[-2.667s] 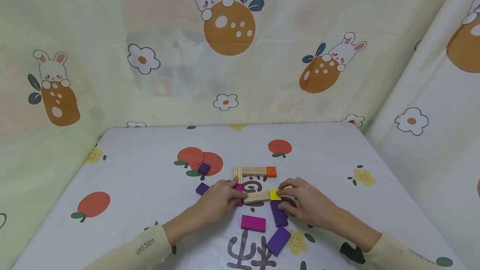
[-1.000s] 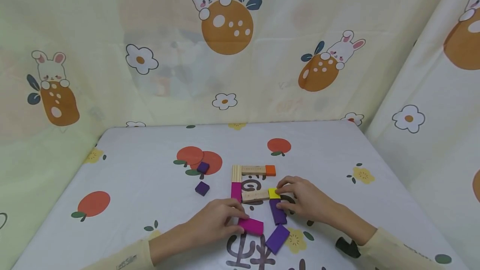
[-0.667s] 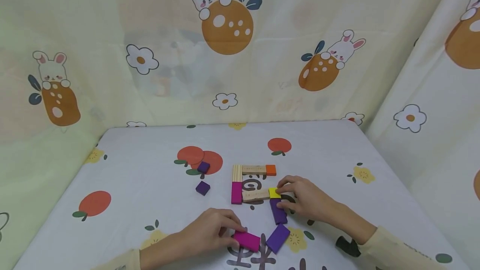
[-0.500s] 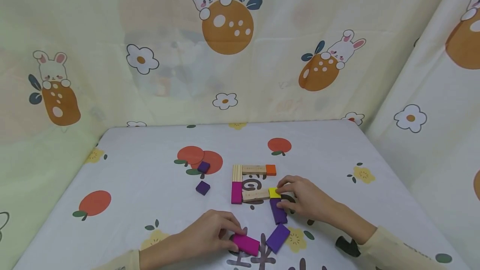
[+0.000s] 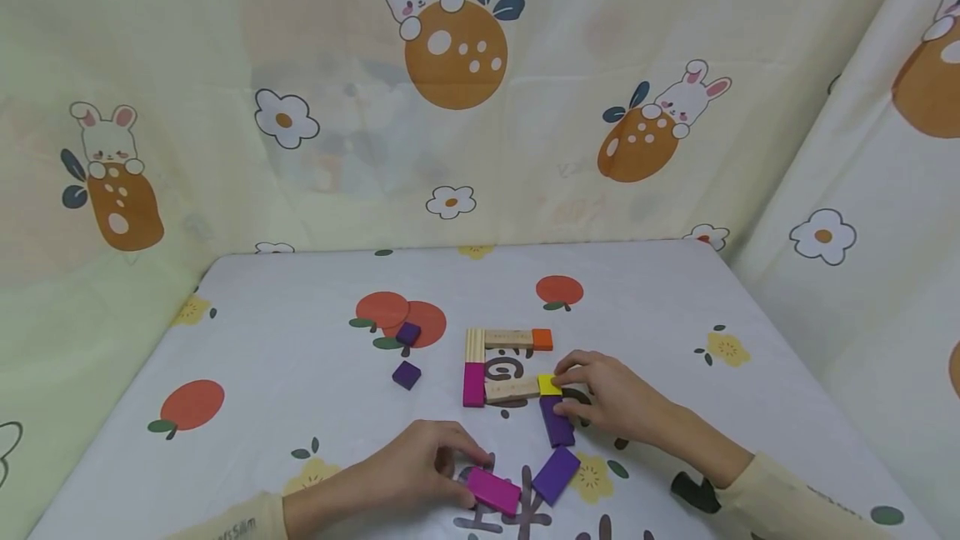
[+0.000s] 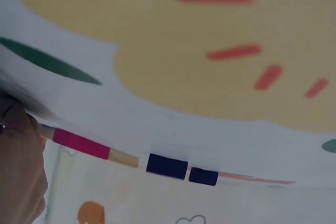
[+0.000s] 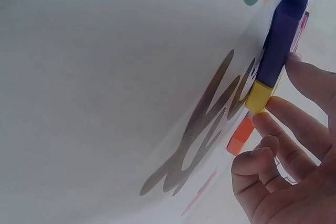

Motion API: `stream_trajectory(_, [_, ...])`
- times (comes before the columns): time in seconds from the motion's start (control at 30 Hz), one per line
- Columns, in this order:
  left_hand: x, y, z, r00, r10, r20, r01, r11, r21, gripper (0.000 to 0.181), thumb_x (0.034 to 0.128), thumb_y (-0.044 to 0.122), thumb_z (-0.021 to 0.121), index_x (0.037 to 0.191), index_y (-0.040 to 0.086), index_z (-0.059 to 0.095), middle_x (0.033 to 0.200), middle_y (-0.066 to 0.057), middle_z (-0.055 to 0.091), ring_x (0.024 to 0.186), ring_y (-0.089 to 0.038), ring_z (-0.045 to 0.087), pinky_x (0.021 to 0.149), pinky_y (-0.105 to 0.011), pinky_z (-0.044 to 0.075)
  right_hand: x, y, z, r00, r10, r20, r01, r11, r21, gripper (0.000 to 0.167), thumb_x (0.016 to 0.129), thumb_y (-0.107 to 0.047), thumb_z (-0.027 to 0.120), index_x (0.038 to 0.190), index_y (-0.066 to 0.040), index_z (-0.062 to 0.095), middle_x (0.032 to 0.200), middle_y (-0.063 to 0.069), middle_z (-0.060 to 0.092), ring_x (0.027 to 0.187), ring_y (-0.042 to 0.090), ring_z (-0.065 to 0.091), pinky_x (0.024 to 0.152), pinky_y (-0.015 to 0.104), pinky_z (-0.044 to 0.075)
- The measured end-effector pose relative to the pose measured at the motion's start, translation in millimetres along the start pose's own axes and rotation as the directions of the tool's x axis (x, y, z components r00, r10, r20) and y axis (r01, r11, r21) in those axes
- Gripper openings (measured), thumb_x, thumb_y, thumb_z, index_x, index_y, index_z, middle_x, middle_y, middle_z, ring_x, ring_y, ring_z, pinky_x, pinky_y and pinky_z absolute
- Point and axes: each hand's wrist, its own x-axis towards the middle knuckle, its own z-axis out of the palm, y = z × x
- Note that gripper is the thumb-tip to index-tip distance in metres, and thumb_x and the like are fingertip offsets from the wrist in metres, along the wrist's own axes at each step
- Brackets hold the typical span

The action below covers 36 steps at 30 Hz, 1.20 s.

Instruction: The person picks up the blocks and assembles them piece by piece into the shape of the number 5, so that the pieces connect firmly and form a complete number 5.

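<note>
A loose magenta block lies slantwise on the cloth near the front. My left hand is beside its left end, thumb at the block and index finger lifted a little off it. Further back, my right hand rests its fingertips on a small yellow block. Its thumb touches the purple block below; the right wrist view shows this contact too. A plain wooden block runs left from the yellow one to an upright magenta block. A second purple block lies tilted at the lower end.
Behind, a striped wooden block, another plain wooden block and an orange block continue the figure. Two small dark purple blocks lie apart on the left. Patterned cloth covers the table; curtains stand around it.
My left hand has left the upright magenta block, pulled the loose magenta block toward the front, and loosened its fingers from it. My right hand stays at the yellow and purple blocks.
</note>
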Motion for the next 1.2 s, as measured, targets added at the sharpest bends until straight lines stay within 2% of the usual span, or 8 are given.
stream_trajectory(0.13, [0.2,2.2,-2.4,1.0,-0.013,0.005,0.013,1.0,-0.015,0.037,0.0827,0.008,0.09,0.116,0.022,0.083,0.103,0.011,0.074,0.072,-0.005,0.052,0.062,-0.016,0.04,0.7,0.5,0.5,1.0,-0.011,-0.003,0.011,1.0,-0.009,0.033,0.09,-0.032,0.085,0.116,-0.011,0.082,0.122,0.0,0.073,0.117,0.025,0.069,0.104,0.049,0.056])
stream_trajectory(0.3, [0.6,2.3,-3.4,1.0,0.015,0.021,-0.015,1.0,0.006,0.032,0.0844,0.008,0.088,0.114,0.02,0.084,0.101,0.012,0.073,0.073,-0.004,0.052,0.063,-0.017,0.042,1.0,0.6,0.0,1.0,-0.01,-0.005,0.01,1.0,-0.003,0.033,0.09,-0.031,0.085,0.116,-0.011,0.082,0.122,0.001,0.073,0.117,0.026,0.069,0.104,0.05,0.057])
stream_trajectory(0.67, [3.9,12.3,8.2,0.998,0.063,0.031,-0.064,0.997,0.031,0.028,0.0799,0.012,0.093,0.107,0.017,0.085,0.093,0.013,0.069,0.073,0.001,0.05,0.064,-0.015,0.04,0.6,-0.2,0.3,1.0,0.003,-0.003,-0.003,1.0,0.01,0.034,0.09,-0.033,0.085,0.116,-0.012,0.082,0.122,0.0,0.073,0.118,0.025,0.069,0.104,0.05,0.056])
stream_trajectory(0.77, [9.0,5.6,9.7,0.994,0.093,0.052,-0.095,0.994,0.05,0.028,0.082,0.017,0.092,0.109,0.02,0.084,0.094,0.016,0.069,0.074,0.002,0.051,0.064,-0.015,0.042,0.8,-0.3,0.3,1.0,0.0,0.002,-0.001,1.0,0.011,0.033,0.09,-0.033,0.085,0.116,-0.012,0.082,0.122,0.0,0.073,0.118,0.026,0.069,0.104,0.05,0.056])
stream_trajectory(0.83, [14.8,-6.0,12.2,0.989,0.133,0.061,-0.137,0.987,0.082,0.029,0.0837,0.02,0.091,0.111,0.022,0.084,0.096,0.017,0.069,0.075,0.003,0.052,0.064,-0.015,0.044,1.0,-0.5,-0.2,1.0,-0.002,0.004,0.002,1.0,0.01,0.033,0.09,-0.033,0.085,0.115,-0.012,0.082,0.121,0.0,0.073,0.117,0.026,0.069,0.104,0.05,0.056])
stream_trajectory(1.0, [20.6,-16.2,14.4,0.985,0.158,0.067,-0.163,0.982,0.09,0.03,0.0847,0.024,0.09,0.114,0.026,0.083,0.098,0.017,0.069,0.076,0.002,0.052,0.063,-0.017,0.044,0.9,-1.5,-1.3,1.0,0.001,0.004,-0.001,1.0,0.009,0.033,0.09,-0.033,0.086,0.115,-0.013,0.082,0.121,-0.001,0.073,0.117,0.025,0.069,0.104,0.05,0.056])
stream_trajectory(1.07, [17.9,-8.6,12.6,0.989,0.131,0.07,-0.135,0.989,0.061,0.029,0.0841,0.023,0.091,0.112,0.025,0.083,0.097,0.017,0.069,0.076,0.001,0.052,0.064,-0.017,0.043,0.9,-1.6,-1.3,1.0,0.002,0.005,-0.002,1.0,0.008,0.033,0.09,-0.033,0.086,0.115,-0.013,0.082,0.122,-0.001,0.073,0.117,0.025,0.069,0.104,0.05,0.056])
stream_trajectory(1.2, [13.6,-0.7,11.8,0.99,0.124,0.073,-0.129,0.989,0.076,0.029,0.0848,0.023,0.09,0.113,0.023,0.083,0.097,0.017,0.069,0.076,0.002,0.052,0.064,-0.016,0.044,1.0,-1.7,-1.3,1.0,-0.005,0.007,0.005,1.0,0.011,0.033,0.09,-0.034,0.085,0.115,-0.012,0.082,0.122,-0.001,0.073,0.117,0.025,0.069,0.104,0.05,0.056])
